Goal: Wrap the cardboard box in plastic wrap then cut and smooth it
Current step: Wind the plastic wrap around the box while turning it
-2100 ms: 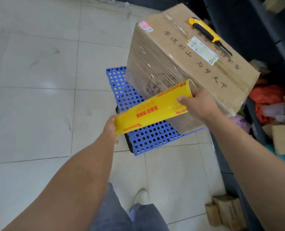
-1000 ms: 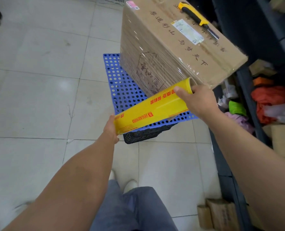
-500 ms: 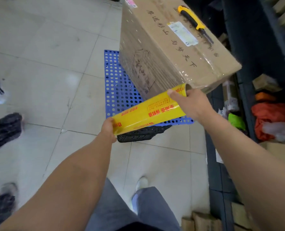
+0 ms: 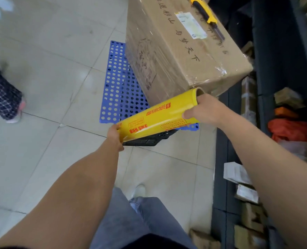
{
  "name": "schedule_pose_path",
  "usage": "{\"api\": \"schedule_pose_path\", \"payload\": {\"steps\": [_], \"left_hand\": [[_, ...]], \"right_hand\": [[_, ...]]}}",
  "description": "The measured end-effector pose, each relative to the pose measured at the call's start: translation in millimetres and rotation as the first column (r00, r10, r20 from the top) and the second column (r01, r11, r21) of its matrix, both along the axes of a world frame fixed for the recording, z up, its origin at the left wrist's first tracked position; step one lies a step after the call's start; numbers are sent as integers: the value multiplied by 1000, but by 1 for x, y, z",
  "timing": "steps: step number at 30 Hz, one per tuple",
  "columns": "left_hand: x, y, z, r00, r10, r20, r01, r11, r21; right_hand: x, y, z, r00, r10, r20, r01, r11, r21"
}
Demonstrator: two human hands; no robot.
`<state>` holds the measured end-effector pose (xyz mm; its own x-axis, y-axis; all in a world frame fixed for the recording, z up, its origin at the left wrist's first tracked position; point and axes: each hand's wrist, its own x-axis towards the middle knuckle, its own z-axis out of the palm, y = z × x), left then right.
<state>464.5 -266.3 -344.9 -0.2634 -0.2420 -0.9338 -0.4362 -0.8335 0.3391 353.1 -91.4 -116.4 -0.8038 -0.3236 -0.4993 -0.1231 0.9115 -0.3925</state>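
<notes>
A large cardboard box with handwritten characters and a white label stands on a blue perforated plastic pallet. Clear plastic wrap covers its sides and creases at the near corner. I hold a yellow roll of plastic wrap slanted across the box's near corner. My left hand grips the roll's lower left end. My right hand grips its upper right end beside the box corner. A yellow and black utility knife lies on the box top.
Dark shelving with small cartons and an orange bag runs along the right. A black crate sits under the pallet's near edge. Another person's leg in checked trousers stands at the left on the tiled floor.
I have stepped around the box toward its right side, carrying the roll along with both hands. The other person's leg has moved further into view at the left.
</notes>
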Motion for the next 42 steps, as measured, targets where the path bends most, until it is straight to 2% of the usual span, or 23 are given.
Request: {"api": "schedule_pose_path", "payload": {"steps": [5,9,12,18,24,28,31,36,39,42], "left_hand": [[-2,9,-3,989,-150,-6,150,989,-15],[1,10,-2,972,-231,-37,232,973,13],[2,9,-8,973,-229,-23,230,973,24],[-3,29,-8,948,-311,-70,314,948,47],[-12,45,-10,959,-279,-53,283,957,72],[-17,51,-16,964,-257,-62,262,959,107],[-21,58,-15,965,-252,-70,259,959,112],[-27,78,-8,962,-252,-102,262,959,103],[-31,90,-28,980,-196,-30,198,974,109],[-36,119,-14,995,-90,-48,96,984,151]], "right_hand": [[14,5,3,987,-61,-149,61,998,-7],[19,7,-1,986,-121,-118,120,993,-15],[23,15,-5,985,-142,-96,146,989,30],[30,27,-9,974,-150,-171,166,983,81],[21,44,-10,971,-194,-139,202,978,47],[15,56,-14,978,-167,-123,180,979,100],[10,60,-15,976,-195,-97,199,979,37],[-6,63,-13,968,-174,-179,179,984,9],[-19,75,-14,982,-154,-106,154,988,-9],[-34,93,-13,994,-88,-64,87,996,-19]]}}
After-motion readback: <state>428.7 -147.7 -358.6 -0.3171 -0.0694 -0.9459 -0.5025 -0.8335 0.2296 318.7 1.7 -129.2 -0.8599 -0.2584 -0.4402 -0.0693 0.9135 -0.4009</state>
